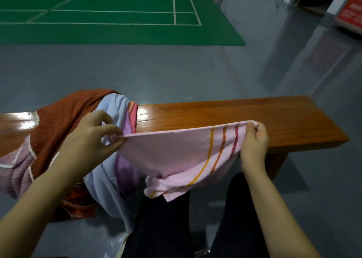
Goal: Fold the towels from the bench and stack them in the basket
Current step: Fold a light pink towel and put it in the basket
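Beyond both hands lies a grey floor (156,71), and past it a green court mat (109,30) marked with white lines. The wooden surface (244,120) runs crosswise just behind the hands, glossy and brown, its bare stretch lying behind the right hand and the stretched towel.

To the left of the left hand, and partly under its forearm, a heap of towels sits on the surface: a rust-red towel (64,124) on top, a pale blue towel (111,183) hanging down the near edge below that hand, and a mauve striped towel (17,165) further left.

Between the two hands a pink towel (170,152) with yellow, orange and red stripes is held taut along its upper edge, its lower part sagging towards the person's dark trousers (168,228).

The left hand (94,138) has its grip clamped on the towel's left end, thumb and fingers pinching the edge. The right hand (253,142) pinches the striped right corner, fingers curled round the cloth. The basket cannot be seen.
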A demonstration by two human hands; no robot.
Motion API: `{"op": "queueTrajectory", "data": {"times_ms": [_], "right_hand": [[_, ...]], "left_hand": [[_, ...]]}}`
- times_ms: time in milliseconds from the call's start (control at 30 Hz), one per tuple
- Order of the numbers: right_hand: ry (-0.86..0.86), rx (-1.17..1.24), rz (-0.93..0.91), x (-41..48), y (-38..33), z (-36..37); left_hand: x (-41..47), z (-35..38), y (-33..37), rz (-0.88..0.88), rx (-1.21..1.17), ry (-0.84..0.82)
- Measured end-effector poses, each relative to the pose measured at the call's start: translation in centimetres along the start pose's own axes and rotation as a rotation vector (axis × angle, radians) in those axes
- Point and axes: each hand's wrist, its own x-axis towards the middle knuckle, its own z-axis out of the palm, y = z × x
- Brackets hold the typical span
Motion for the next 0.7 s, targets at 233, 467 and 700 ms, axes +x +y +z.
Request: {"op": "queueTrajectory", "data": {"times_ms": [233, 467, 700], "right_hand": [[-0.019, 0.147, -0.116, 3.1, -7.1, 1.3], [-0.012, 0.210, -0.170, 3.4, -12.7, 0.3], [-0.055, 0.080, -0.346, 1.6, -17.5, -2.6]], "left_hand": [[3.3, -0.2, 1.8, -0.522, -0.775, 0.301], [3.6, -2.9, 3.4, -0.504, -0.818, 0.489], [4.5, -9.0, 4.7, -0.358, -0.707, 0.636]]}}
